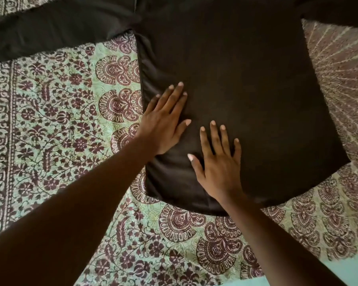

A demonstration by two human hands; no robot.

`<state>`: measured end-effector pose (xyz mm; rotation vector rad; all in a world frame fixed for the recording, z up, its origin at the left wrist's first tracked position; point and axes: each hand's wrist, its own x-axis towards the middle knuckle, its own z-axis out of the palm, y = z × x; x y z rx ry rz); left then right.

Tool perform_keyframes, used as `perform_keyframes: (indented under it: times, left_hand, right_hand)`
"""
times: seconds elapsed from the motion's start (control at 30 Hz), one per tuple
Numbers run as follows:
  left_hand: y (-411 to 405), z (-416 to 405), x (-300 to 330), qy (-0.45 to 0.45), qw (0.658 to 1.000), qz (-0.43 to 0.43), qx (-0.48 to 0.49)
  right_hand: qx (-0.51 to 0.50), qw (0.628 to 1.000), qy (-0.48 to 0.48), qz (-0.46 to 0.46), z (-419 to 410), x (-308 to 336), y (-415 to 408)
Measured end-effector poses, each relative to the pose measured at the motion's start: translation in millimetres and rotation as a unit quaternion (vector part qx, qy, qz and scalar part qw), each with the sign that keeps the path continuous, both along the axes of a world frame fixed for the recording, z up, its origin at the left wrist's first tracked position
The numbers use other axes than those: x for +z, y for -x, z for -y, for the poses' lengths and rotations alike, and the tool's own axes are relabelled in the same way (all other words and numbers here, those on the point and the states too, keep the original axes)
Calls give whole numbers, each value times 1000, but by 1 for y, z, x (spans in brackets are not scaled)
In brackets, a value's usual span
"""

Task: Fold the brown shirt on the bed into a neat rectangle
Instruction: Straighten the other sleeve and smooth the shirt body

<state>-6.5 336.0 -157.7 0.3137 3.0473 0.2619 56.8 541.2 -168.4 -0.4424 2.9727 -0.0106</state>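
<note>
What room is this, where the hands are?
Probably a bedroom: a green and maroon paisley-printed cotton bedspread covers a soft surface, and a dark brown cloth shirt lies spread on it, both flat hands pressing it.

Both forearms are showing bare to the frame edge; the left hand point(163, 124) and right hand point(219, 162) are wearing nothing.

Brown shirt point(246, 83) is showing as thin matt woven cloth, smooth across the body, slightly sheeny along the left side seam. Bedspread point(56, 112) is looking like printed cotton cloth, matt, faintly crinkled, maroon floral and paisley print on pale green.
</note>
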Motion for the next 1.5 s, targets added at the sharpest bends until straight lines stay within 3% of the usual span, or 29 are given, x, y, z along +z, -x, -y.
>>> perform_keyframes:
  times: [0.1, 0.27, 0.37, 0.47, 0.57, 0.7, 0.83, 1.07, 1.2, 1.33, 1.5]
  left_hand:
    - [-4, -1, -15, 37, 999, 14, 28]
    - [-87, -16, -10, 34, 999, 40, -3]
    - [-139, -20, -3, 26, 997, 58, -31]
    - [-162, -18, 6, -32, 996, 65, -42]
    - [-135, -9, 20, -126, 991, 4, 36]
    - [-48, 7, 27, -102, 985, -63, 122]
    - [-5, 8, 1, -25, 998, -7, 59]
    - [-80, -12, -11, 27, 999, 30, 28]
    - [-120, -24, -4, 40, 998, 48, -26]
    - [-131, -43, -1, 47, 989, 54, -126]
    - [-152, -55, -2, 45, 980, 56, -188]
  right_hand:
    - [15, 1000, -3, 6, -13, 1, -25]
    - [31, 998, 51, 11, -25, 4, -41]
    - [-18, 991, 124, -47, -16, 7, -12]
    - [-16, 987, 140, -81, 11, 11, 38]
    - [32, 992, 115, -50, 40, 9, 88]
    - [36, 997, 63, 10, 57, -9, 86]
    - [34, 998, 44, 10, 36, -4, 21]
    - [91, 993, 54, 60, -25, 5, -80]
    - [-11, 995, 95, 13, -49, 11, -61]
    - [-82, 996, 26, 25, -85, 3, -38]
    - [-155, 988, 12, 23, -143, 6, -77]
